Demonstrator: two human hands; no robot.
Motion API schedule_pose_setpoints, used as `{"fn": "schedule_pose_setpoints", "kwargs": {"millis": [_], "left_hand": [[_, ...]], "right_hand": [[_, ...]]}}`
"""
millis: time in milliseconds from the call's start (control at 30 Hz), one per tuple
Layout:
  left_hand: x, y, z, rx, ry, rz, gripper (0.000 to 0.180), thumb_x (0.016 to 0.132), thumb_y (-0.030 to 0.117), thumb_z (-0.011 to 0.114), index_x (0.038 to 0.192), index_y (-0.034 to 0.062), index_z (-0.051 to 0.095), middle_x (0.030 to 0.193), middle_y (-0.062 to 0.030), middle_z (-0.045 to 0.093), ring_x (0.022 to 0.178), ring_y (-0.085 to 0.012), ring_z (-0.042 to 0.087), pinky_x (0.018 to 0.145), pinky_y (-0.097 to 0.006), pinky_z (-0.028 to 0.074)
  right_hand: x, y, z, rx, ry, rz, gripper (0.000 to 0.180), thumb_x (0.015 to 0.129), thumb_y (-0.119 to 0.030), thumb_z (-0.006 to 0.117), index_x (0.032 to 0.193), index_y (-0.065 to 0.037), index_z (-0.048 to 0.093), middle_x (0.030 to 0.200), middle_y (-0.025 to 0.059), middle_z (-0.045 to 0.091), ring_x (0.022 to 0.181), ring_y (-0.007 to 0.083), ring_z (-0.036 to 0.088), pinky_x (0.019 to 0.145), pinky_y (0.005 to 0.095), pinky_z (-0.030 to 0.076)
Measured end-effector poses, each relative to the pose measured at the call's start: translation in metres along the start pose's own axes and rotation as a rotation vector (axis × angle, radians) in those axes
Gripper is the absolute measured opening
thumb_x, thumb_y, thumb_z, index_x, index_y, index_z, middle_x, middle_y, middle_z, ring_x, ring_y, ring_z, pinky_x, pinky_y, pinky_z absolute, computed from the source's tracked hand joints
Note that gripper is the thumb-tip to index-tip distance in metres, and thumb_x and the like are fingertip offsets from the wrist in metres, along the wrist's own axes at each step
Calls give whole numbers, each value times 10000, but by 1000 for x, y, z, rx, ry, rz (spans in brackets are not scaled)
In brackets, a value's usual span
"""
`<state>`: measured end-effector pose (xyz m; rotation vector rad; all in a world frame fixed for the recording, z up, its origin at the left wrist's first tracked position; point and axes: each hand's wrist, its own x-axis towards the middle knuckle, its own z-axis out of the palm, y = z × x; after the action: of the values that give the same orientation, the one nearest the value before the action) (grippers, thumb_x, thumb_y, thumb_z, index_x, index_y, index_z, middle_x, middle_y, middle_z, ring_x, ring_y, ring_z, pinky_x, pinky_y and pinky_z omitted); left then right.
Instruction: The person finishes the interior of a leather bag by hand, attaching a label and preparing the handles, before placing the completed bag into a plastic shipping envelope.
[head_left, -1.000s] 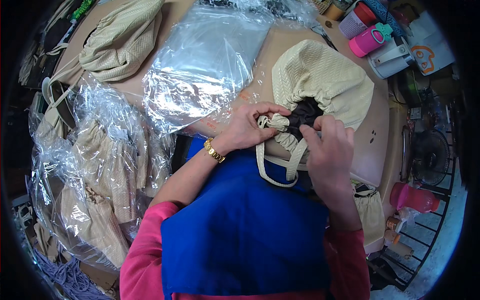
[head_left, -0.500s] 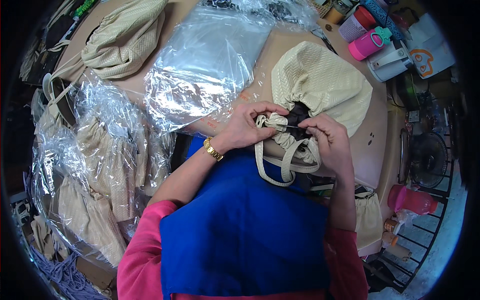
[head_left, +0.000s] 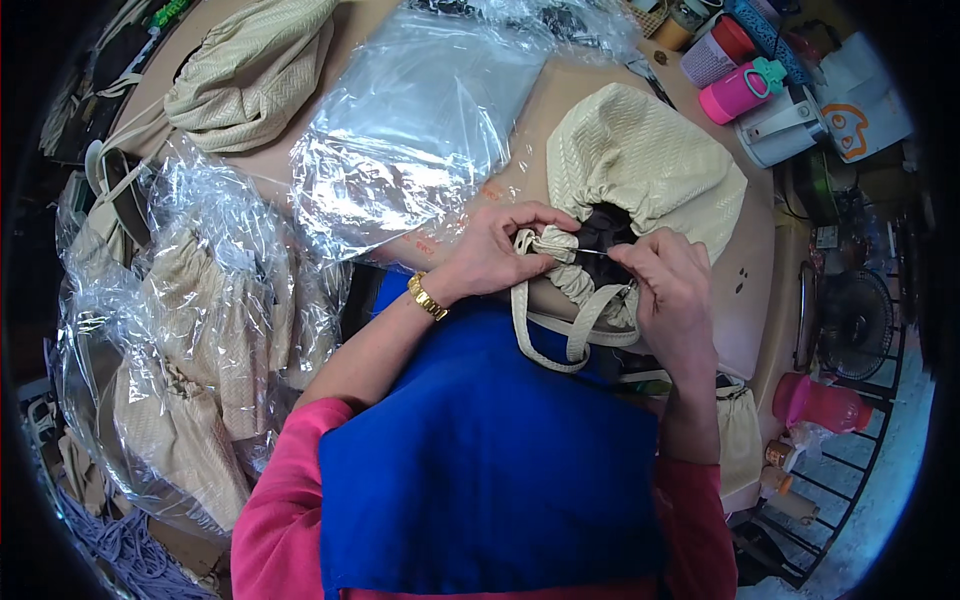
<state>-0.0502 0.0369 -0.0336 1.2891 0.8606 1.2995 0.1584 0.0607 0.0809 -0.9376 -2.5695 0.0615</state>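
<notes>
A cream, woven-textured drawstring bag point(head_left: 650, 150) lies at the table's near right edge. Its gathered mouth gapes and shows a dark lining point(head_left: 603, 232). My left hand point(head_left: 505, 245) pinches the bag's gathered rim on the left of the mouth. From the closed fingertips of my right hand point(head_left: 668, 280), a thin silver needle-like rod point(head_left: 590, 251) points left across the opening to the pinched rim. Whether its tip is in the fabric, I cannot tell. A cream strap point(head_left: 530, 335) loops down toward me from the rim.
A stack of clear plastic bags point(head_left: 415, 130) lies left of the work. Another cream bag point(head_left: 255, 80) rests at the back left, and several plastic-wrapped bags point(head_left: 210, 330) sit at the left. A pink bottle point(head_left: 738, 95) and a moka pot point(head_left: 780, 125) stand at the back right.
My right hand has drawn slightly to the right, away from the left hand, and more of the silver rod shows between them. My left hand keeps its pinch on the rim.
</notes>
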Motion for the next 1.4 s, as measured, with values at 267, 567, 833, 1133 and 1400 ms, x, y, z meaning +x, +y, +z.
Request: {"fn": "schedule_pose_setpoints", "kwargs": {"millis": [267, 567, 833, 1133, 1400], "left_hand": [[-1, -4, 0, 92, 8, -26, 402, 743, -49, 702, 1132, 50, 687, 1060, -34, 691, 931, -75, 619, 848, -222, 492], [-2, 2, -2, 108, -4, 31, 398, 745, -49, 701, 1132, 45, 683, 1076, -33, 681, 946, -79, 611, 856, -224, 485], [0, 2, -2, 0, -5, 16, 423, 739, -54, 720, 1152, 11, 661, 1128, -54, 668, 1032, -101, 602, 926, -243, 470], [-1, 0, -2, 24, -3, 26, 411, 745, -53, 702, 1145, 39, 670, 1076, -23, 672, 978, -76, 598, 894, -229, 472], [-1, 2, -3, 87, -6, 14, 408, 736, -53, 738, 1132, 24, 677, 1108, -50, 677, 1014, -96, 601, 905, -242, 468]], "right_hand": [[10, -31, -14, -169, -106, 17, 195, 756, -10, 589, 929, -53, 669, 852, 62, 537, 812, 227, 558, 719, 362, 367], [16, -6, -10, 43, -175, 54, 192, 752, 27, 579, 896, -18, 699, 766, 115, 519, 718, 295, 547, 661, 400, 398], [4, 18, 14, 552, -176, 241, 304, 794, 98, 539, 1007, -23, 718, 804, 128, 578, 707, 259, 572, 665, 317, 448], [1, 9, -5, 372, -101, 157, 320, 775, 80, 568, 994, -72, 744, 802, 77, 566, 728, 208, 552, 683, 313, 396], [4, -9, -9, -57, -69, 19, 292, 740, 21, 609, 961, -112, 745, 802, 56, 538, 769, 216, 561, 684, 355, 353]]}}
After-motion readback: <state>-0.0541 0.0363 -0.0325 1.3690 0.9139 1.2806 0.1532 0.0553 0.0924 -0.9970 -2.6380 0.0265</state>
